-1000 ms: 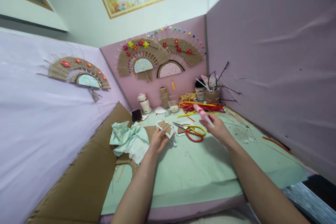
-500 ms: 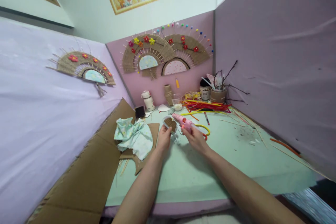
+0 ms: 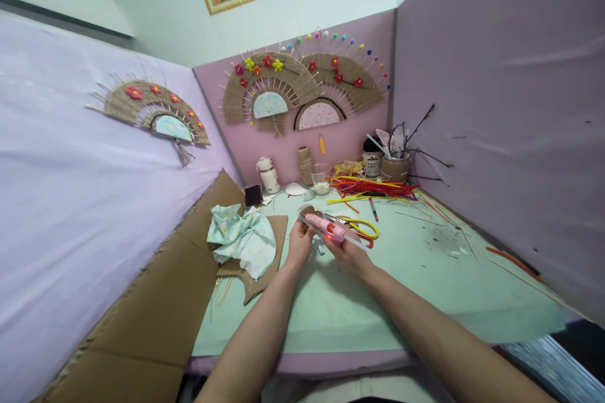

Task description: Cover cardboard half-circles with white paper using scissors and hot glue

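Note:
My right hand (image 3: 348, 256) is wrapped round a pink hot glue gun (image 3: 326, 227), with a clear glue stick poking out of its back end. A small red light glows on the gun. My left hand (image 3: 299, 240) pinches a small brown cardboard piece (image 3: 309, 210) with a pale edge, partly hidden behind the gun. The gun's nozzle lies at this piece; whether it touches cannot be made out. Just behind my right hand lie scissors (image 3: 363, 227) with yellow and red handles. Crumpled floral fabric (image 3: 243, 242) rests on a cut cardboard sheet (image 3: 276, 233) to the left.
Red and yellow pipe cleaners (image 3: 373, 187) lie at the back, near a pot with twigs (image 3: 396, 169). A twine spool (image 3: 305, 165), a plastic cup (image 3: 320, 180) and a white bottle (image 3: 268, 176) stand there. A large cardboard panel (image 3: 155, 289) borders the left side.
The glue gun has come left and down, onto the cardboard piece, and my hands are closer together. The piece is now more covered by the gun. The view has shifted slightly.

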